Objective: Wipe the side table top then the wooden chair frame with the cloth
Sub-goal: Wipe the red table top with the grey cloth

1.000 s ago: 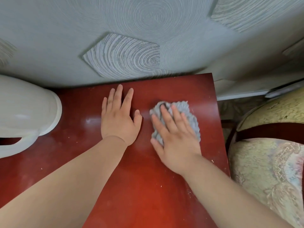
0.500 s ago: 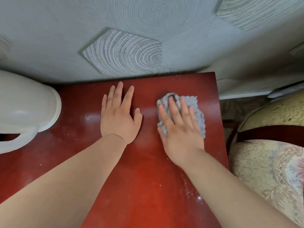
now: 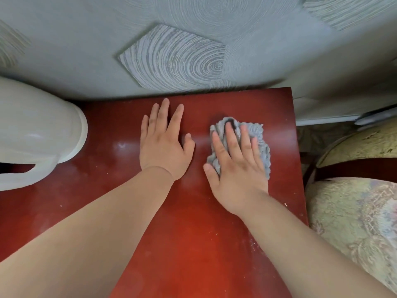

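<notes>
The red-brown side table top (image 3: 189, 244) fills the middle of the view, with pale dust specks near its right edge. A crumpled grey cloth (image 3: 258, 136) lies on it toward the back right corner. My right hand (image 3: 236, 166) presses flat on the cloth with straight fingers, covering most of it. My left hand (image 3: 164, 140) rests flat on the bare table just left of the cloth, fingers spread toward the wall. The chair's dark wooden frame (image 3: 352, 168) shows at the right, between padded cushions.
A large white jug (image 3: 38, 134) with a handle stands on the table's left side. A grey patterned wall (image 3: 176, 61) runs along the table's back edge. The chair's floral cushion (image 3: 354, 222) sits close to the table's right edge.
My right hand has slid the cloth away from me and to the right, toward the table's back right corner. My left hand has stayed flat in the same spot.
</notes>
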